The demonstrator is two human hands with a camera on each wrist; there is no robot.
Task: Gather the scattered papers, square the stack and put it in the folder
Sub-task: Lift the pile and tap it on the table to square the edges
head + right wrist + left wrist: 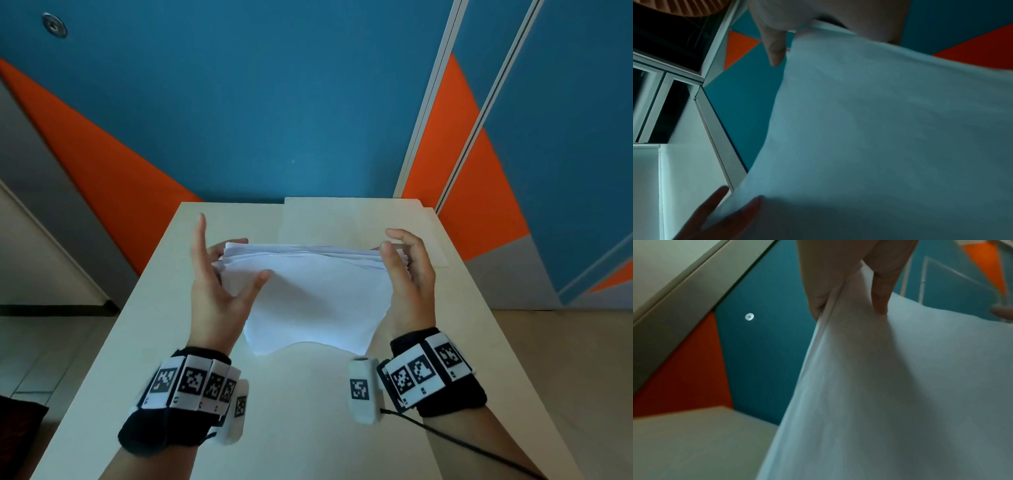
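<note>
Both hands hold a stack of white papers (315, 294) on edge over the pale table (137, 325), its top edge uneven and its lower edge bowed just above the tabletop. My left hand (227, 270) pinches the stack's left side, thumb in front, fingers behind, index finger pointing up. In the left wrist view the thumb (879, 301) presses the papers (900, 386). My right hand (397, 260) grips the right side, thumb in front and fingers curled behind. The papers (890, 121) fill the right wrist view. A beige folder (342, 219) lies flat at the table's far right.
The table is narrow, with its left and right edges close to my forearms. A blue and orange wall (274, 102) stands just past the far edge. A black cable (445, 435) trails from my right wrist over the near right corner.
</note>
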